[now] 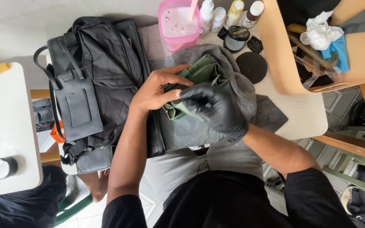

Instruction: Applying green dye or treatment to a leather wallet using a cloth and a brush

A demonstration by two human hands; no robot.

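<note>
The small green leather bag (pixel 199 80) is held over a grey towel (pixel 233 71) on the worktop (pixel 300 105), closed in by the bare left hand (pixel 155 90) and black-gloved right hand (pixel 214 107). The pink soapy tub (pixel 177 23) nearby could be knocked over.

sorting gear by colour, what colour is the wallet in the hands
Green wallet, seen in the head view, the only one.

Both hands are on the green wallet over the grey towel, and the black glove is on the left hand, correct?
Not quite. The head view shows the black glove on the right hand; the left hand is bare. The rest holds: both hands are on the green wallet, which lies over the grey towel.
</note>
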